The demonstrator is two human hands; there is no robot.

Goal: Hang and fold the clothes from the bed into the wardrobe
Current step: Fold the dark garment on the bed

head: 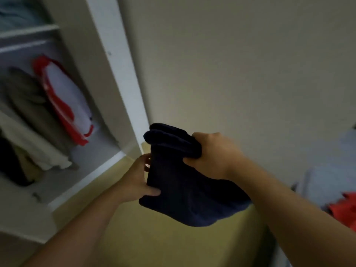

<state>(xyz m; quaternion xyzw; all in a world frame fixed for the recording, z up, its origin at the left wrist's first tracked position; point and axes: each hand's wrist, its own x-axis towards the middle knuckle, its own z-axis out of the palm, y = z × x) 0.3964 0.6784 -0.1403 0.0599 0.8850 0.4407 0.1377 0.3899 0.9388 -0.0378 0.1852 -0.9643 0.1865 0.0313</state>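
navy garment (183, 199) below right grip (212, 155)

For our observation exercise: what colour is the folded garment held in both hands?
Plain dark navy blue. The folded garment appears only in the head view, against the pale wall.

Dark navy garment (185, 189): soft matt cloth; wardrobe (107, 54): smooth white painted board, matt.

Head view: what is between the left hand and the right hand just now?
Only the folded dark navy garment, as the head view shows: the right hand grips its bunched top, and the left hand holds its left edge.
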